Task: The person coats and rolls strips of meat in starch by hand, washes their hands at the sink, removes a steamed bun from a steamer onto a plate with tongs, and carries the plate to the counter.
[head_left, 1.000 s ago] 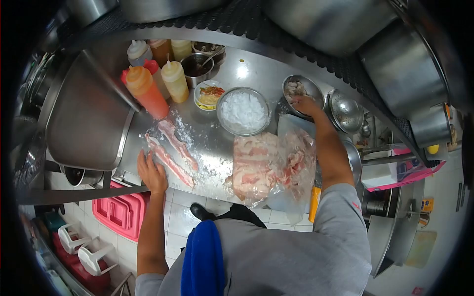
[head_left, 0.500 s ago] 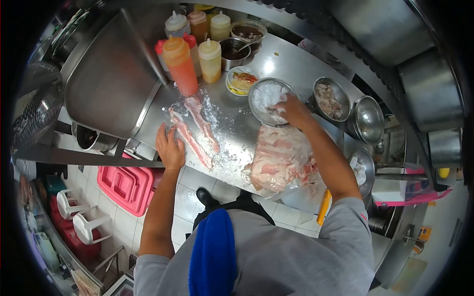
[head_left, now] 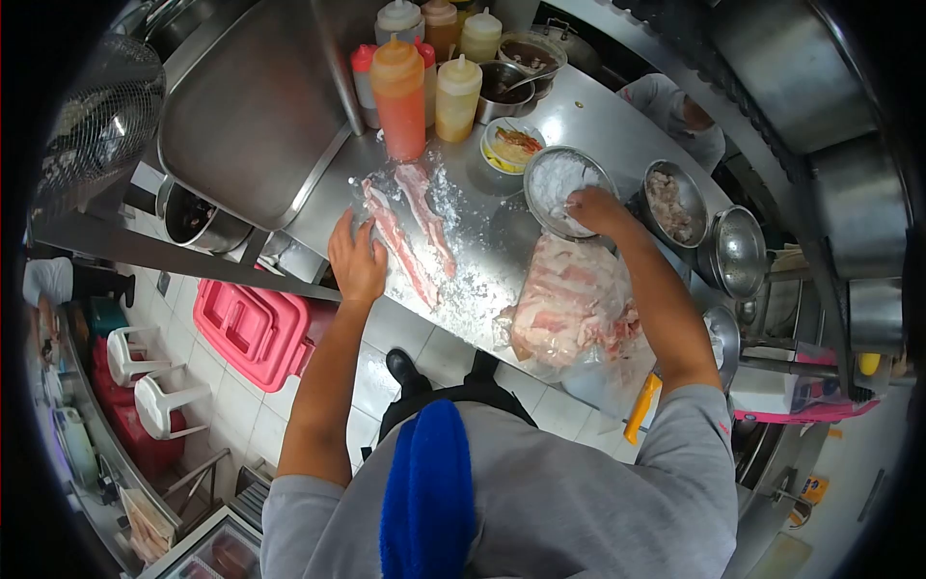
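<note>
My left hand point(head_left: 358, 259) rests at the steel table's edge with its fingers apart, holding nothing. Just right of it lie a strip of raw meat point(head_left: 397, 241) and a second meat strip point(head_left: 424, 214), with white powder dusted around them. My right hand point(head_left: 599, 211) reaches into a metal bowl point(head_left: 532, 205), its fingers curled into the white powder point(head_left: 561, 181). The fingertips are partly hidden there. Below the bowl, several slabs of raw meat point(head_left: 564, 299) lie on clear plastic, partly behind my right forearm.
Squeeze bottles point(head_left: 398, 101) and sauce pots point(head_left: 504, 87) stand at the back. A small bowl point(head_left: 512, 145) is beside the powder bowl; a bowl of pale pieces point(head_left: 670, 203) sits to the right. An orange-handled tool point(head_left: 640, 410) is near my right elbow. Another person point(head_left: 690, 121) is beyond the table.
The view has shifted, so the table appears farther right. My right hand's fingers have curled more in the powder. My left hand stays beside the meat strips. Another person has come into view.
</note>
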Available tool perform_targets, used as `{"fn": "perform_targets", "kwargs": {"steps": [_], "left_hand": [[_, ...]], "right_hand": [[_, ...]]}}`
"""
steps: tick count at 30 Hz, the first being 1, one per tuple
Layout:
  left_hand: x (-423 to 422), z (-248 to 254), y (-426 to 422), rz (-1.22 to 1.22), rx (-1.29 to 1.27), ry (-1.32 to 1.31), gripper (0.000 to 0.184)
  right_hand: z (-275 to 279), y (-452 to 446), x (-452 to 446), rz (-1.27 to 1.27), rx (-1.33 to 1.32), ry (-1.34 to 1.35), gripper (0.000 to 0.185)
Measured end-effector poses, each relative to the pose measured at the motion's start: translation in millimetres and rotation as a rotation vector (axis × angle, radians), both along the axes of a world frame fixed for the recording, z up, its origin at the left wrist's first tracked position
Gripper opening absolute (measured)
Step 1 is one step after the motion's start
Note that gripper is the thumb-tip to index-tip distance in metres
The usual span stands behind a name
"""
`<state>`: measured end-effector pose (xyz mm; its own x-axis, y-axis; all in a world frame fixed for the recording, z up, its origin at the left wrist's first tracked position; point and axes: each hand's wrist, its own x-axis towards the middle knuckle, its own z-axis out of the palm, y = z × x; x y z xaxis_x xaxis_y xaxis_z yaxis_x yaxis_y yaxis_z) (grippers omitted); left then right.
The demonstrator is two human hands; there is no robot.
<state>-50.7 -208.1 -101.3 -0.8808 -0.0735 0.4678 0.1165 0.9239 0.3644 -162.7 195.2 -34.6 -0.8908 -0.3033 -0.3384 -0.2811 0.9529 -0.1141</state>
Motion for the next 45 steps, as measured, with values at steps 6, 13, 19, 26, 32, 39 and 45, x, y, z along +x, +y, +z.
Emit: {"fn": "perform_targets", "kwargs": {"steps": [6,13,19,26,32,39,45], "left_hand": [[0,0,0,-0.003,0.003,0.009,0.038],[13,10,-9,-0.024,0.229,0.100,0.042],[40,32,10,-0.162,0.350,0.083,0.039],[49,12,20,-0.305,0.387,0.027,0.028],[50,4,18,-0.314,0.336,0.072,0.028],[45,14,23,-0.350,0.178,0.103,0.025],[45,7,23,-0.317,0.265,0.120,0.022]], "right_hand": [[-5,0,14,0.176,-0.232,0.164,0.032],[30,-41,10,0.188,-0.361,0.350,0.038],[38,-172,52,0.246,-0.743,-0.073,0.036],[-34,-214,68,0.419,-0.716,-0.066,0.030],[-10,-181,95,0.644,-0.665,0.196,0.035],[-19,-177,119,0.746,-0.620,0.200,0.034],[-29,-185,118,0.749,-0.634,0.255,0.030]]}}
